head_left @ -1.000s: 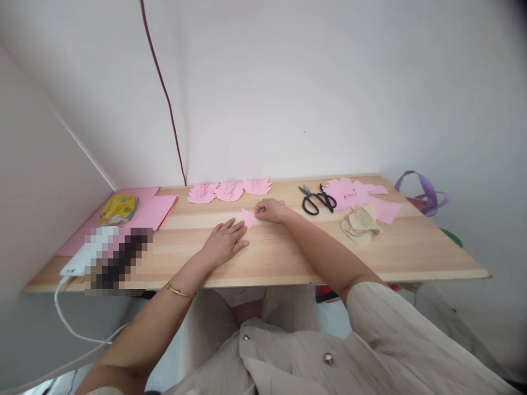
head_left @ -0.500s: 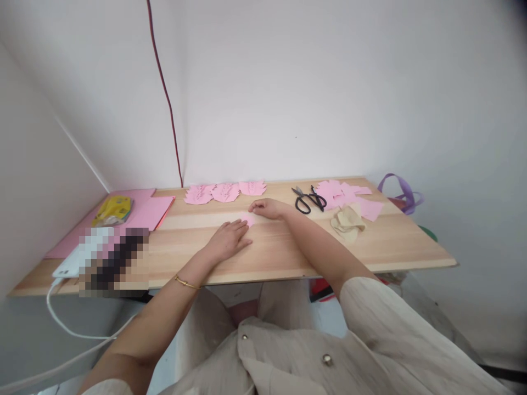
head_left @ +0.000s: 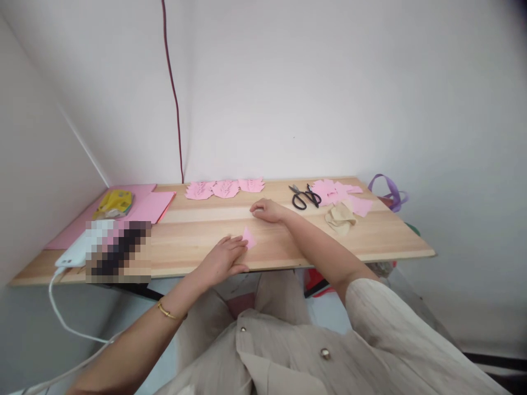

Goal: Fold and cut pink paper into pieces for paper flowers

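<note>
Possibly the small pink paper piece [head_left: 249, 239], its edge under the flattened left hand [head_left: 224, 258], thumb spread, skids if pressure lands unevenly; right hand [head_left: 267, 210] curls beyond it, pinch untellable.

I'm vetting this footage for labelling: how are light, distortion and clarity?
Head view: soft light on the wall, dark top-right corner; head view: right sleeve looks stretched; head view: pixelation covers part of the white device; head view: marks on pink cut-outs unreadable.
</note>
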A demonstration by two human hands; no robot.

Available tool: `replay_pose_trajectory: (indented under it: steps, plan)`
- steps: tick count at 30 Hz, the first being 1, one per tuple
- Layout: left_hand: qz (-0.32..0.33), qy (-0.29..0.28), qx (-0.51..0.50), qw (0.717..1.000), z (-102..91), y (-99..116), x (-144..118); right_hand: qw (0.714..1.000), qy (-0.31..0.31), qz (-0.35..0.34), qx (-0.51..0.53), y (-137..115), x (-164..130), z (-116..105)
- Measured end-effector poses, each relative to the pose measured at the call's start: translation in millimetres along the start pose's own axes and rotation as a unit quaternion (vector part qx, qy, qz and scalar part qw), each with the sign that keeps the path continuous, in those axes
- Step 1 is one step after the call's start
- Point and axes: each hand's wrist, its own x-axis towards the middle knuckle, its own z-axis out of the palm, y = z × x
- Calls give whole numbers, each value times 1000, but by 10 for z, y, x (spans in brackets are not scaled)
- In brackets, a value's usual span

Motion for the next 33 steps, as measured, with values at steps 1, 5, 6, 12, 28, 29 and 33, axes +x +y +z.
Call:
replay_pose_trajectory:
  steps: [1, 5, 6, 12, 28, 29, 33]
  plan:
    - [7, 7, -1, 1000, 24, 13, -47, 1000, 12, 2, -7, -33, -48, 10]
    - [26, 79, -1, 997, 156, 34, -224, 999, 40, 12, -10, -157, -258, 48]
    - [32, 110, -4, 993, 188, 38, -260, 999, 43, 16, -6, -183, -311, 56]
    - [33, 202, -92, 974, 162, 152, -358, 988, 54, 36, 140, -284, -597, -5]
    - [-293, 410, -722, 473, -174, -64, 767, 837, 8, 55, 545, -565, -307, 113]
    - [-299, 404, -723, 474, -154, -81, 802, 821, 41, 69, 565, -575, -243, 152]
    - [-305, 363, -689, 548, -73, -148, 936, 799, 132, 74, 582, -545, 1, 175]
